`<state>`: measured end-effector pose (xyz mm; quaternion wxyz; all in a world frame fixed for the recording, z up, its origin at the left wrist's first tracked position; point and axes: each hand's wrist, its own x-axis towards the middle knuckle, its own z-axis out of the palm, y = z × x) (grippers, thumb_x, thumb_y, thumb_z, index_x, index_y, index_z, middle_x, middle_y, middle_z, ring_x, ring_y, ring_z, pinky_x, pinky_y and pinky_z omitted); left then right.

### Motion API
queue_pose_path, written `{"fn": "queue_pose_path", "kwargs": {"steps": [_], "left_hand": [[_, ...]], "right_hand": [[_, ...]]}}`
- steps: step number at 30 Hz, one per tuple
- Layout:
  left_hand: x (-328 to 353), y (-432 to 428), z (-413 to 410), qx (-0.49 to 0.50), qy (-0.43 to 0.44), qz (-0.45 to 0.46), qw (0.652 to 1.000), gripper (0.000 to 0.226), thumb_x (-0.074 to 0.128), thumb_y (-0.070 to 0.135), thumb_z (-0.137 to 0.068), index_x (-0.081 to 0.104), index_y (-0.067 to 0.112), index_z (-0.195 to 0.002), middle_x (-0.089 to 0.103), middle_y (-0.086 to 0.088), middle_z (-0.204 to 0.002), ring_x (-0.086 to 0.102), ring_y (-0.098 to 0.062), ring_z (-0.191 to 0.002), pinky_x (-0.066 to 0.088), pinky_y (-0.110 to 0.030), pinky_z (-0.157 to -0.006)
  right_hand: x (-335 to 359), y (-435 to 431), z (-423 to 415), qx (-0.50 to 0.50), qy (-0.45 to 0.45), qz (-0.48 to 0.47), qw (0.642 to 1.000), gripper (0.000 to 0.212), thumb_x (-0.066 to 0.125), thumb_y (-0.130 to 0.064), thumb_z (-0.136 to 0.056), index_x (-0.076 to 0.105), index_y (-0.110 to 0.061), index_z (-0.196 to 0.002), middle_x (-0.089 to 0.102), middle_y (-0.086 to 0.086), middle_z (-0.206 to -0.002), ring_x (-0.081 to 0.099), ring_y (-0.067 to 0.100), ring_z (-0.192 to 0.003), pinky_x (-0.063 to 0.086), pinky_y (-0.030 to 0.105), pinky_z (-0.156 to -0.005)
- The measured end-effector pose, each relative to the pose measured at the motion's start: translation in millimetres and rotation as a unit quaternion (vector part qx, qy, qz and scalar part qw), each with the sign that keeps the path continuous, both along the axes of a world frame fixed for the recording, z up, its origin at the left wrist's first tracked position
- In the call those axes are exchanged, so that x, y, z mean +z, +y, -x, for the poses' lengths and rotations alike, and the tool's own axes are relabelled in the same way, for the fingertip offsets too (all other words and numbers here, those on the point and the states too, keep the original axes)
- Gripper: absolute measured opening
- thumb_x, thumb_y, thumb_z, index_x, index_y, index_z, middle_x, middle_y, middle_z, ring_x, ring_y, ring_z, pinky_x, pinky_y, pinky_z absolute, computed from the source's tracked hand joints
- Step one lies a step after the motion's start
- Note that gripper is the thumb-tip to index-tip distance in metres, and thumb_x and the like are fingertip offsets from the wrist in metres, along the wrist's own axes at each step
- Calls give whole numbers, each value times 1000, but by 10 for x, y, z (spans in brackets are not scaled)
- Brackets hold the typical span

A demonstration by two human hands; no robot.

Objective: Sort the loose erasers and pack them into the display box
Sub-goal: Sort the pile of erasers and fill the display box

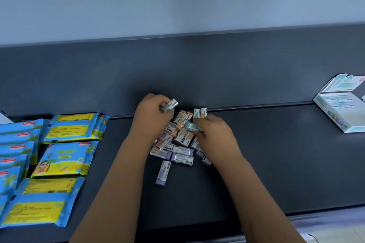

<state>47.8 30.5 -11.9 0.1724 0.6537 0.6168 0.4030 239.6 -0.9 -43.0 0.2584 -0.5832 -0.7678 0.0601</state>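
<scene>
The loose erasers (178, 142) lie heaped midway on the tabletop (276, 163), colours mixed, so both hands work the pile to pull out matching ones. The left hand (151, 113), at 11 o'clock of the heap, curls round a teal eraser (169, 106) lifted clear, likely gathering that colour. The right hand (216, 133), at 2 o'clock, palm down, pinches a second teal eraser (192, 126) at the pile's top. The display box (335, 112) sits well apart at 3 o'clock; blue packets (65, 144) lie at 9 o'clock

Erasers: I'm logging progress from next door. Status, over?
Left hand grips a teal eraser; right hand pinches a second eraser over the pile. Display box open, far right. Nothing between.
</scene>
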Motion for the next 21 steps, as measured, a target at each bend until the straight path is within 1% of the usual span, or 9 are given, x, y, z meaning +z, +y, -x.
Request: {"fn": "queue_pose_path", "kwargs": {"steps": [2, 7, 8, 10, 12, 15, 17, 19, 21], "left_hand": [[18, -160, 70, -5, -6, -3, 1000, 24, 71, 5, -80, 73, 23, -95, 57, 6, -96, 58, -6, -82, 49, -16, -68], [-104, -477, 166, -18, 21, 4, 1000, 26, 76, 5, -78, 73, 24, -97, 58, 9, -100, 57, -1, -88, 50, -25, -78], [-135, -521, 174, -24, 27, 5, 999, 28, 76, 5, -78, 74, 24, -98, 60, 9, -100, 58, -3, -90, 50, -26, -80], [-198, -588, 185, -32, 46, -1, 998, 31, 76, 3, -77, 75, 21, -102, 63, 8, -101, 60, -11, -96, 50, -28, -85], [-242, -640, 187, -28, 61, -4, 998, 32, 75, 3, -76, 75, 20, -103, 63, 9, -101, 59, -14, -99, 47, -25, -86], [-269, -682, 175, -19, 70, -12, 997, 33, 74, 2, -75, 73, 21, -101, 61, 12, -98, 58, -13, -96, 42, -17, -82], [-253, -704, 142, -16, 70, -23, 997, 32, 74, 1, -76, 73, 19, -103, 61, 11, -101, 58, -10, -96, 41, -13, -81], [-228, -723, 83, -12, 69, -28, 997, 32, 74, 1, -78, 74, 17, -106, 62, 9, -105, 58, -8, -97, 38, -7, -81], [-209, -727, -10, -9, 69, -25, 997, 32, 74, 2, -78, 74, 18, -106, 64, 8, -105, 59, -9, -98, 38, -6, -81]], "right_hand": [[-14, -20, -11, 2, 1, 1, 1000, 22, 68, -8, -86, 73, -14, -107, 62, 2, -96, 57, 25, -93, 54, 39, -72], [-17, -124, 5, 21, 42, 2, 999, 28, 70, -4, -84, 73, -14, -110, 63, 3, -102, 58, 26, -99, 54, 40, -79], [-9, -157, 7, 24, 50, 0, 998, 29, 70, -5, -85, 73, -15, -112, 63, 2, -103, 58, 25, -101, 54, 39, -81], [10, -224, 2, 30, 62, -2, 998, 31, 68, -5, -86, 72, -16, -115, 64, 1, -106, 58, 25, -103, 53, 38, -85], [25, -276, -5, 31, 64, -4, 997, 32, 67, -4, -86, 72, -16, -116, 64, 0, -109, 59, 24, -104, 54, 37, -84], [31, -324, -18, 29, 60, -7, 998, 34, 67, -3, -86, 72, -16, -116, 64, -1, -111, 58, 23, -104, 50, 31, -84], [34, -343, -44, 29, 65, -1, 997, 34, 67, -3, -85, 72, -16, -116, 64, -1, -110, 58, 23, -104, 51, 31, -84], [35, -360, -94, 32, 67, 4, 997, 34, 68, -3, -85, 72, -16, -116, 64, -1, -111, 59, 22, -103, 53, 33, -84], [46, -374, -169, 34, 66, 1, 997, 35, 68, -5, -85, 71, -18, -118, 64, -3, -112, 59, 19, -101, 51, 30, -85]]}}
